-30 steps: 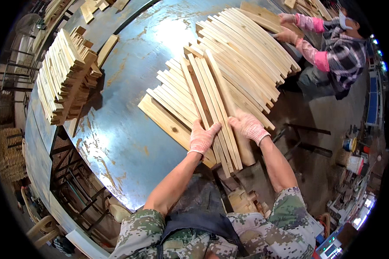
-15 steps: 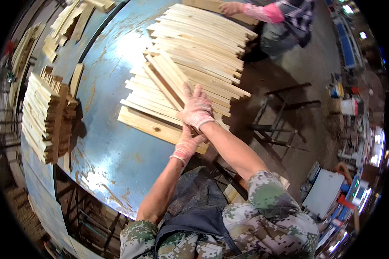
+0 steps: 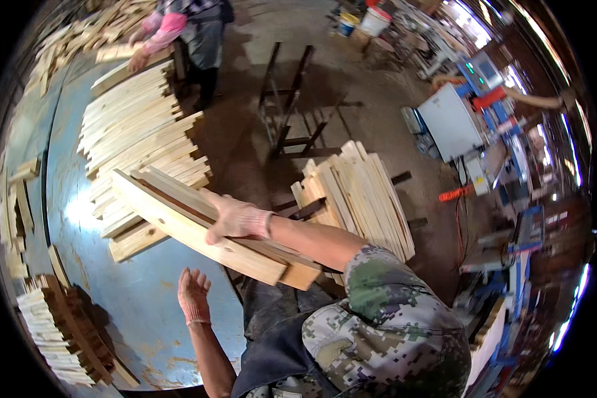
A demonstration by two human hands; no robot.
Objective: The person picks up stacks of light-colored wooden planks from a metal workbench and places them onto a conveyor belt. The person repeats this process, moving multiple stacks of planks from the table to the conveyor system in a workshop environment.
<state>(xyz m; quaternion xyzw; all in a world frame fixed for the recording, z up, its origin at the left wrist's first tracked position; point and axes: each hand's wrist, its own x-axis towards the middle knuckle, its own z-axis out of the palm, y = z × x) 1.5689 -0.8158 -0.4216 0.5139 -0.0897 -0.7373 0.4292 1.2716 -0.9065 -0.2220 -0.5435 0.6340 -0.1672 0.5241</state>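
My right hand (image 3: pixel 235 215), in a pale pinkish work glove, grips a small bundle of wooden boards (image 3: pixel 255 261) from above. The bundle slants over the near end of a layer of pale boards (image 3: pixel 129 139) lying side by side on the blue-grey metal table (image 3: pixel 156 285). Its near end juts past the table edge in front of my apron. My left hand (image 3: pixel 194 298), gloved alike, is apart from the boards, over the table to their left. Its fingers are slightly curled and spread, with nothing in them.
Another stack of boards (image 3: pixel 358 192) rests on a support to my right. Beyond it stands a dark metal frame (image 3: pixel 292 99). A stack of boards (image 3: pixel 56 331) stands at the table's lower left. Across the table, a co-worker's hand (image 3: pixel 139 60) touches boards. A machine (image 3: pixel 451 119) is at right.
My view has swung right, showing the right-hand stack. My right hand has lifted the bundle off the layer and turned it rightward. My left hand has let go and moved away.
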